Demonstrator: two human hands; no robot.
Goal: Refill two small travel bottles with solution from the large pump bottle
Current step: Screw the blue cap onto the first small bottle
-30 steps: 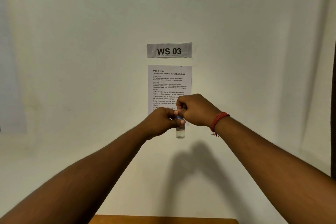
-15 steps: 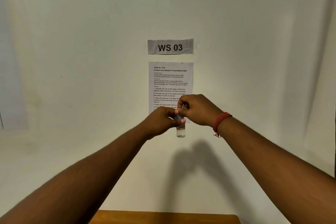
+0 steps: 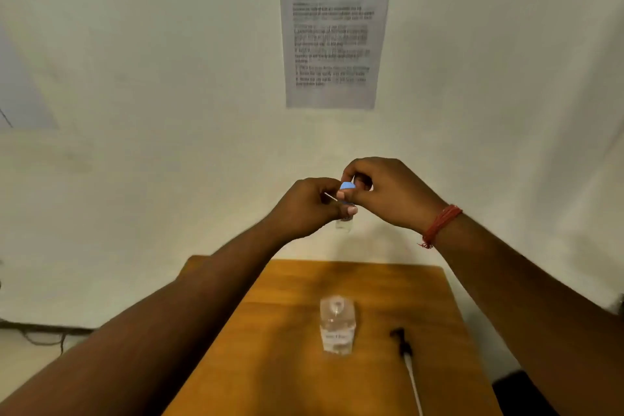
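Both hands are raised in front of the wall, above the far edge of the table. My left hand (image 3: 309,209) grips a small clear travel bottle (image 3: 344,223) around its upper part. My right hand (image 3: 385,192) pinches the bottle's blue cap (image 3: 347,186) from above. Only the bottle's clear bottom shows below the fingers. On the wooden table (image 3: 270,365) stands the large clear bottle (image 3: 337,328), open at the top. Its black pump head with the white tube (image 3: 405,358) lies to its right.
A printed instruction sheet (image 3: 334,27) hangs on the white wall behind the hands. Dark cables (image 3: 44,336) run along the floor at the left. A dark object (image 3: 520,388) sits past the table's right edge.
The view has tipped down, so the table, the large bottle and the pump head now show. Both hands keep hold of the small bottle and its cap.
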